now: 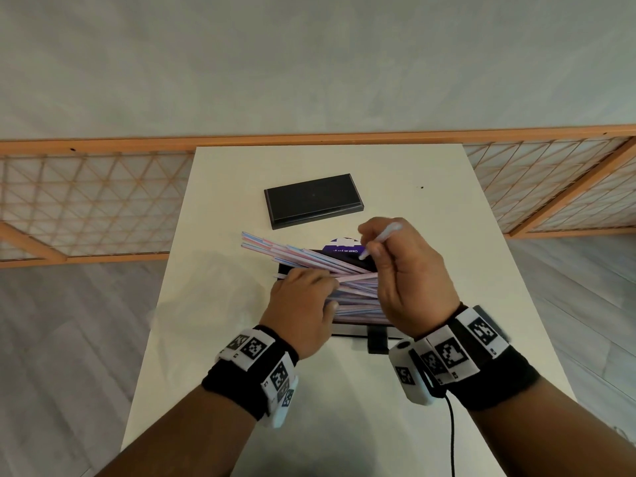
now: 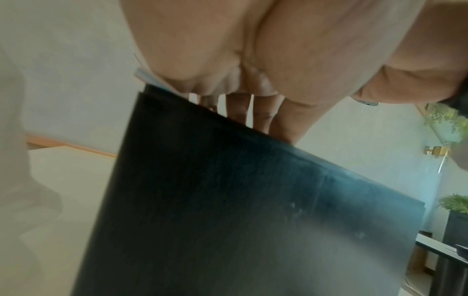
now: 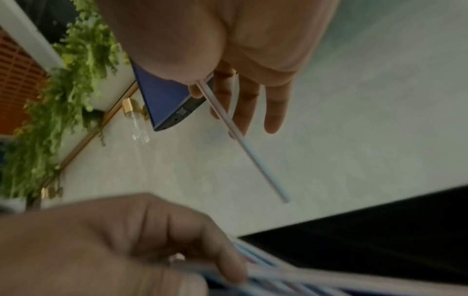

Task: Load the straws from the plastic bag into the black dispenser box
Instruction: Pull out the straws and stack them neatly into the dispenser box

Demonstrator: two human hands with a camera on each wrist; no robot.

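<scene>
The black dispenser box (image 1: 354, 329) stands open on the white table (image 1: 447, 270), mostly hidden under my hands; its dark wall (image 2: 228, 200) fills the left wrist view. Pink, blue and white straws (image 1: 292, 254) lie in it, and several fan out past its left end. My left hand (image 1: 327, 290) curls over the straws at the box's left side and grips them (image 3: 291, 280). My right hand (image 1: 370, 249) hovers above the box's right end and pinches a single pale straw (image 1: 382, 241), also seen slanting down from the fingers (image 3: 243, 140).
The box's flat black lid (image 1: 313, 201) lies behind on the table. A purple printed label (image 1: 344, 247) shows at the box's far side. A clear plastic bag (image 1: 206, 287) is faintly visible left of the box. A wooden lattice screen (image 1: 86, 201) runs behind.
</scene>
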